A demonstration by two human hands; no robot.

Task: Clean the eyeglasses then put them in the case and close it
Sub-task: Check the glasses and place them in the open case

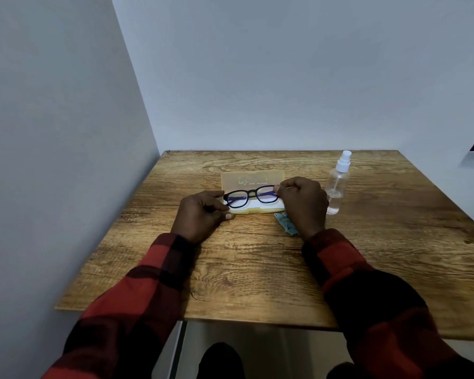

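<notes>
Black-framed eyeglasses (251,197) sit over the open translucent yellow case (253,179), lid upright

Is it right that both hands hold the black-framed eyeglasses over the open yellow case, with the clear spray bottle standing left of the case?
Not quite. The head view shows the clear spray bottle standing right of the open yellow case, not left. The rest holds: left hand and right hand hold the black-framed eyeglasses over it.
</notes>
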